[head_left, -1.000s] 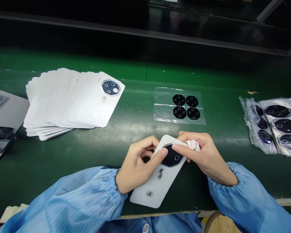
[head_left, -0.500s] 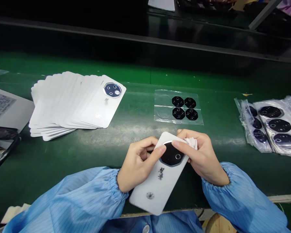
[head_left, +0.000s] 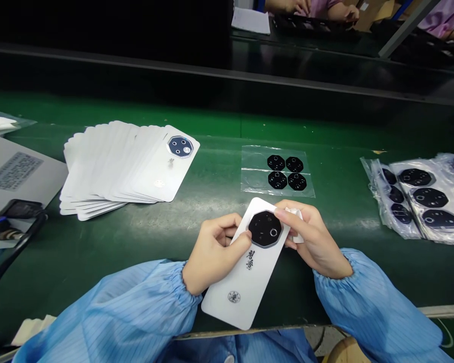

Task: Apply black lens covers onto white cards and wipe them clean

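Note:
A white phone back cover (head_left: 245, 277) with a black octagonal camera plate (head_left: 265, 228) lies tilted between my hands at the near edge of the green belt (head_left: 212, 201). My left hand (head_left: 214, 252) grips the cover's left edge, thumb beside the plate. My right hand (head_left: 310, 239) holds the cover's top right corner, with a small white cloth (head_left: 297, 217) bunched under its fingers. Beyond them lies a clear film sheet (head_left: 277, 171) carrying several black octagonal plates.
A fanned stack of white back covers (head_left: 124, 169) lies at the left. Bags of black camera plates (head_left: 416, 199) sit at the right. A grey sheet (head_left: 18, 176) and a black cable (head_left: 7, 252) are at the far left. Other people's hands (head_left: 306, 7) work beyond the dark rail.
My fingertips have slid off the black plate, which now shows whole. The cover has shifted slightly up the belt. The view has tilted upward, showing people at the top.

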The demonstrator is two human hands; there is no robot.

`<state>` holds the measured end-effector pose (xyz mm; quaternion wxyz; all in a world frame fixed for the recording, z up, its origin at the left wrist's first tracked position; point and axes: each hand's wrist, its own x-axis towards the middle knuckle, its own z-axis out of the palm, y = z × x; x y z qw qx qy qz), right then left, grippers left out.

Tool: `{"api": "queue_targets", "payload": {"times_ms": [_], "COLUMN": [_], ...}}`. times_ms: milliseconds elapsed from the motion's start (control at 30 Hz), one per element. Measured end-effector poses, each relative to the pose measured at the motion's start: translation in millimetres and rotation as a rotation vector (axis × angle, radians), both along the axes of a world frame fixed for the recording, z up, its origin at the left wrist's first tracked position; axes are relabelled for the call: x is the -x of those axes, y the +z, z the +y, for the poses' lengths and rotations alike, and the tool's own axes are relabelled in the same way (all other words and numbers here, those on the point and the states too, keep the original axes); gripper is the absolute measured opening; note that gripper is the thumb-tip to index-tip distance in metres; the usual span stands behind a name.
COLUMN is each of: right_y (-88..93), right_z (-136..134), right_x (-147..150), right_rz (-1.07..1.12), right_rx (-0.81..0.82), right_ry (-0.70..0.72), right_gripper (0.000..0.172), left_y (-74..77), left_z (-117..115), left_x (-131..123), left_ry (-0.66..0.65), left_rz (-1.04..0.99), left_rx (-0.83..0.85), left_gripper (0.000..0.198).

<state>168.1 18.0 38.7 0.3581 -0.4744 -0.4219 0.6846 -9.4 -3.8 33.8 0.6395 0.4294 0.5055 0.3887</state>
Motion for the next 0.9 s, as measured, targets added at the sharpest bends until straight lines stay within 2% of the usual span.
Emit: {"api": "queue_targets", "payload": {"times_ms": [167, 267, 367, 467, 500, 567, 667, 733, 800, 900], "right_y": [-4.4, -8.6, -15.3, -24.3, -27.5, -33.3, -38.6, -39.5, -39.3, -39.7], "right_z": [0, 0, 3, 10, 13, 17, 20, 19, 19, 19], "right_x": [-4, -4, -5, -7, -8, -10, -11, -9, -8, -7], "right_rz": [0.085, -0.014, -0.106, -0.123, -0.129, -0.143, -0.153, -0.164, -0.181, -0.205], "right_rx": [0.075, 0.032, -0.040, -0.089, -0.104, -0.129, -0.155, -0.174, -0.197, -0.229], "right_ry": [0.013, -0.004, -0.098, -0.172, -0.198, -0.254, -0.303, -0.305, -0.294, -0.279], "right_gripper": [0.020, 0.020, 0.022, 0.025, 0.026, 0.028, 0.029, 0.029, 0.028, 0.026], "left_y": [-7.9, -13.5, -17.8, -24.2, -26.9, -32.1, -36.5, -35.9, -33.5, -31.5], "left_z": [7, 9, 6, 14, 24, 58, 135, 189, 231, 265], "left_x": [4, 2, -3, -7, -7, -8, -15, -24, -35, -51], "left_ry": [0.072, 0.110, 0.030, -0.013, 0.009, 0.072, 0.122, 0.154, 0.186, 0.228], "left_rz": [-0.049, -0.065, -0.118, -0.103, -0.054, 0.070, 0.198, 0.310, 0.442, 0.658], "left_rx": [0.012, -0.011, -0.043, -0.084, -0.118, -0.197, -0.261, -0.280, -0.289, -0.306], "left_gripper": [0.016, 0.020, 0.020, 0.044, 0.049, 0.051, 0.049, 0.040, 0.033, 0.030]}}
